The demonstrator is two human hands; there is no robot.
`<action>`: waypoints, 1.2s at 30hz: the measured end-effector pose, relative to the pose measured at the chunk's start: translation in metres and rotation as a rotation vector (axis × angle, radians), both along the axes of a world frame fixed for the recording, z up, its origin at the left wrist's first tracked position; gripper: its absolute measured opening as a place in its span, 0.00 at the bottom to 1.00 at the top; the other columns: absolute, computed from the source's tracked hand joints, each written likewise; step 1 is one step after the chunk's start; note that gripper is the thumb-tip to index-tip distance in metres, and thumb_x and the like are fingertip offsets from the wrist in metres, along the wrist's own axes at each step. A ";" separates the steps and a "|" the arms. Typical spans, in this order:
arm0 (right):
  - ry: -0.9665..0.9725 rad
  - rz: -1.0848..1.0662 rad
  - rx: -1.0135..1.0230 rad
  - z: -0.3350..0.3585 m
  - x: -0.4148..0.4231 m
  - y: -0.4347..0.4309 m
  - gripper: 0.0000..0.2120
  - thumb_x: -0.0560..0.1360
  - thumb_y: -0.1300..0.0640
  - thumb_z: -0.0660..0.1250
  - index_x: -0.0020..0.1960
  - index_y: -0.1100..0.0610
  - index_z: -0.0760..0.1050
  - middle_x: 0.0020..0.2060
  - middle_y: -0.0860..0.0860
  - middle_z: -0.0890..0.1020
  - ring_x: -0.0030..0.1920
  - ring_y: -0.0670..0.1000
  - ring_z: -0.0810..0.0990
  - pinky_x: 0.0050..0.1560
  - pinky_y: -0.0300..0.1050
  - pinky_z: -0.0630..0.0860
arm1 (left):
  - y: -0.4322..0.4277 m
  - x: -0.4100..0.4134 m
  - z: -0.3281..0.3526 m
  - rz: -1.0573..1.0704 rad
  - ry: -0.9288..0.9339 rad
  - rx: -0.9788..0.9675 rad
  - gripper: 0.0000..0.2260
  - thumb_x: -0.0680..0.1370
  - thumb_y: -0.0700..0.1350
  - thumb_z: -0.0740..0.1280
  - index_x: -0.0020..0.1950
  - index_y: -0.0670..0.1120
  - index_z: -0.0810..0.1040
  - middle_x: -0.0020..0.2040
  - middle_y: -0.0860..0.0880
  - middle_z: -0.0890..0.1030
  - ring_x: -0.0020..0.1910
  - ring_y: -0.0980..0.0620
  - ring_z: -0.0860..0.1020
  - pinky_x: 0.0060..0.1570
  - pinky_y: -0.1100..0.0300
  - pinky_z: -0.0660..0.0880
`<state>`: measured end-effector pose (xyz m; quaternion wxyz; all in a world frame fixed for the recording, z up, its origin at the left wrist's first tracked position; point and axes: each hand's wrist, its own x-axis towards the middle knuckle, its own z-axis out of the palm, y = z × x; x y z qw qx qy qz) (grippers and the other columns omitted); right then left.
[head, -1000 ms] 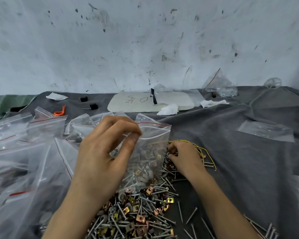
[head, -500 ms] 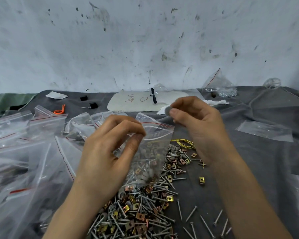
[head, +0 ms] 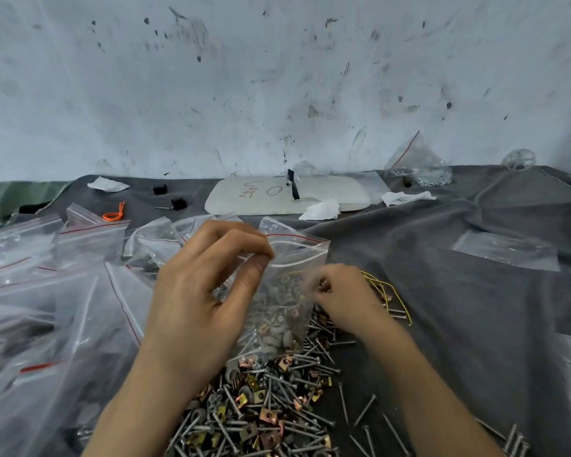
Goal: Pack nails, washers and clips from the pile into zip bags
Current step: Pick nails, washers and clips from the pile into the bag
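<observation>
My left hand pinches the rim of a clear zip bag with a red strip and holds it upright and open. Grey washers, nails and clips fill its lower half. Below it a pile of nails, washers and brass-coloured clips lies on the grey cloth. My right hand is down at the pile's far end, just right of the bag, with its fingers curled and pinched together on small pieces. The bag partly hides those fingertips.
Many clear zip bags are heaped on the left. A yellow wire loop lies beside my right hand. Farther back lie a white board, tissues, a bag of screws and a flat empty bag. Loose nails are scattered at lower right.
My right hand, which was raised over the bag's mouth with a washer half a second ago, has come back down to the pile. The left hand has kept the bag in place.
</observation>
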<state>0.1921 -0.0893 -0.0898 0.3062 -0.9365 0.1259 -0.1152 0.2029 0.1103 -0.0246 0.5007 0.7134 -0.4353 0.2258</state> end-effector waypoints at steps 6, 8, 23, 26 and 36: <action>0.115 -0.026 -0.115 -0.022 0.009 0.001 0.05 0.74 0.57 0.69 0.48 0.50 0.82 0.53 0.49 0.82 0.57 0.52 0.77 0.59 0.50 0.74 | 0.001 0.001 0.001 0.011 -0.008 -0.005 0.06 0.78 0.49 0.62 0.47 0.52 0.79 0.50 0.55 0.79 0.54 0.53 0.79 0.49 0.50 0.80; 0.080 -0.034 -0.081 -0.021 0.008 -0.001 0.05 0.74 0.56 0.69 0.50 0.52 0.81 0.52 0.50 0.82 0.54 0.51 0.78 0.56 0.46 0.74 | 0.002 0.001 0.001 0.010 -0.005 -0.001 0.07 0.78 0.49 0.62 0.47 0.51 0.80 0.50 0.55 0.79 0.54 0.53 0.79 0.49 0.50 0.80; -0.486 0.251 0.455 0.093 -0.051 0.025 0.03 0.71 0.58 0.72 0.41 0.51 0.81 0.38 0.51 0.84 0.44 0.58 0.82 0.49 0.55 0.77 | -0.001 -0.001 0.000 -0.007 -0.005 0.025 0.08 0.78 0.49 0.62 0.47 0.50 0.81 0.50 0.56 0.79 0.54 0.53 0.79 0.48 0.49 0.80; -0.479 0.202 0.450 0.093 -0.053 0.017 0.03 0.71 0.52 0.72 0.44 0.47 0.81 0.42 0.51 0.84 0.46 0.55 0.82 0.49 0.53 0.78 | 0.000 -0.001 0.001 -0.015 0.008 0.012 0.06 0.78 0.50 0.62 0.47 0.54 0.78 0.50 0.57 0.79 0.54 0.52 0.79 0.49 0.48 0.80; -0.231 0.281 0.493 0.085 -0.053 0.000 0.06 0.68 0.63 0.75 0.37 0.53 0.82 0.30 0.45 0.83 0.33 0.39 0.79 0.34 0.28 0.72 | -0.001 0.002 -0.002 -0.005 0.049 0.004 0.05 0.77 0.50 0.63 0.47 0.55 0.79 0.50 0.58 0.79 0.54 0.54 0.79 0.51 0.61 0.79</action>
